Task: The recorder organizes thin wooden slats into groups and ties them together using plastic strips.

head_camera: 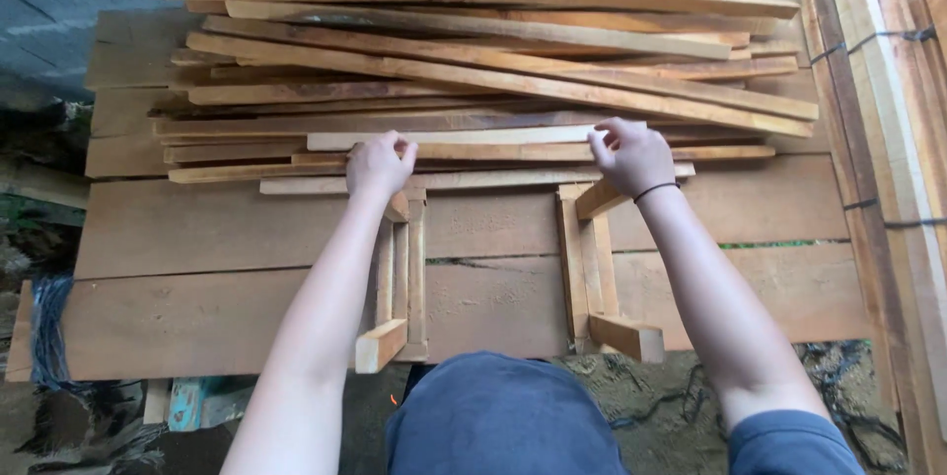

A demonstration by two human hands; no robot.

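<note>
Outdoors, beside a grey wall and a strip of green grass, broad planks form a rough bench (pixel 227 228) over sandy ground. At its middle a pale slat (pixel 464 138) lies crosswise at the near edge of a loose pile of slats (pixel 493 61), and both hands grip it: the left hand (pixel 378 164) has its fingers curled down over the slat near its left end, and the right hand (pixel 631 154), with a dark band at the wrist, pinches it further right with bent fingers. Just below the hands two small wooden frames (pixel 400 278) (pixel 592 268) stand side by side on the bench, each with a short block jutting toward the person. The stack looks unsteady; drawing the slat out could, I judge, drag neighbouring strips along or tip them off the far edge. Rough sawn edges may splinter bare fingers, and an elbow could knock either frame over. Bundled timber (pixel 888 140) stands at the right.
</note>
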